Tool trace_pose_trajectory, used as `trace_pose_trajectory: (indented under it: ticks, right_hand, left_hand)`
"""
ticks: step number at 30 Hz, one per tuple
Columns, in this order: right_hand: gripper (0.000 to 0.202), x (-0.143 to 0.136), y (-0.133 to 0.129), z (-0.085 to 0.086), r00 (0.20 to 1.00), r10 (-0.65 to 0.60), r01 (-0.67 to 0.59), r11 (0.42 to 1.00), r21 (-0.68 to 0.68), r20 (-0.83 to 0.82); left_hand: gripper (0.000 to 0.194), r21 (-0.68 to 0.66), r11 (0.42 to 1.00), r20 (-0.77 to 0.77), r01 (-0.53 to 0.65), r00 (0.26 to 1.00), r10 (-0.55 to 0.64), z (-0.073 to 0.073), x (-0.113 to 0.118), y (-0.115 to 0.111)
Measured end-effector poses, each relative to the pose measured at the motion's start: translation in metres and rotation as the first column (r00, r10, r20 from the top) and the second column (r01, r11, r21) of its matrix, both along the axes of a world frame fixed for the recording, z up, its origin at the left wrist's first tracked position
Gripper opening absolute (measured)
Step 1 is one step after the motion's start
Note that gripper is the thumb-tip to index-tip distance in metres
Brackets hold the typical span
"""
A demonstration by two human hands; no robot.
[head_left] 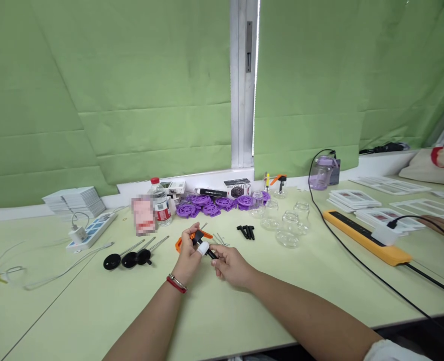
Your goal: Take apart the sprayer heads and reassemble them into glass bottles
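Note:
Above the middle of the table, my left hand (pixel 191 249) is closed around a black piece with an orange lever (pixel 198 236); its thumb wears a white cover. From the right, the fingers of my right hand (pixel 231 264) grip the lower end of a black tube (pixel 211 254), which lines up with the black piece; whether the two are joined I cannot tell. Another orange part (pixel 178 244) shows behind my left hand, partly hidden. Close by lie small metal pins (pixel 220 239) and several black T-shaped pieces (pixel 248 232). Black discs with metal rods (pixel 130 259) rest to the left.
Clear flask-shaped bottles (pixel 290 223) stand right of centre. Purple wheel-shaped parts (pixel 208 204) line the back beside a water bottle (pixel 162 205). An orange power strip (pixel 364 236) and its cable cross the right side. Another person's hand (pixel 442 225) is at far right.

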State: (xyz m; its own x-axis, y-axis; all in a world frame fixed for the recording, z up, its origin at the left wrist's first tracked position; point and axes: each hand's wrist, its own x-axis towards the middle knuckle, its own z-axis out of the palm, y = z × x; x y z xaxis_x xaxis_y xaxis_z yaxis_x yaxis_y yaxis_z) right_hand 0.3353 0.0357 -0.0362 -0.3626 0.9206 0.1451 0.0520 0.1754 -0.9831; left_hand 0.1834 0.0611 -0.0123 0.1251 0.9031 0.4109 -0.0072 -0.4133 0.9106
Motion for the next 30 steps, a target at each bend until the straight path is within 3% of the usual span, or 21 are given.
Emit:
trace_pose_trajectory:
  ticks: [6, 9, 16, 21, 30]
  right_hand:
    - [0.037, 0.000, 0.003, 0.002, 0.979, 0.016, -0.027, 0.998, -0.052, -0.201]
    - [0.037, 0.001, 0.002, 0.008, 0.969, 0.017, -0.039, 0.995, -0.086, -0.246]
    - [0.038, 0.005, -0.006, 0.022, 0.939, 0.002, -0.056, 0.988, -0.147, -0.343]
    - [0.033, 0.005, -0.010, 0.025, 0.924, 0.036, -0.092, 0.987, -0.128, -0.382]
    - [0.032, 0.004, -0.006, 0.016, 0.898, 0.053, -0.134, 0.979, -0.157, -0.436]
  left_hand:
    - [0.067, 0.197, 0.980, -0.052, -0.008, 0.998, 0.019, -0.002, 0.004, 0.001]
    - [0.086, 0.234, 0.972, -0.160, 0.027, 0.987, 0.011, 0.000, 0.001, -0.001]
    - [0.120, 0.353, 0.935, -0.410, 0.042, 0.905, 0.114, 0.007, -0.002, -0.007]
    - [0.124, 0.420, 0.906, -0.430, 0.044, 0.889, 0.157, 0.003, 0.000, -0.006]
    - [0.119, 0.564, 0.824, -0.488, 0.057, 0.828, 0.277, -0.002, 0.008, -0.010]
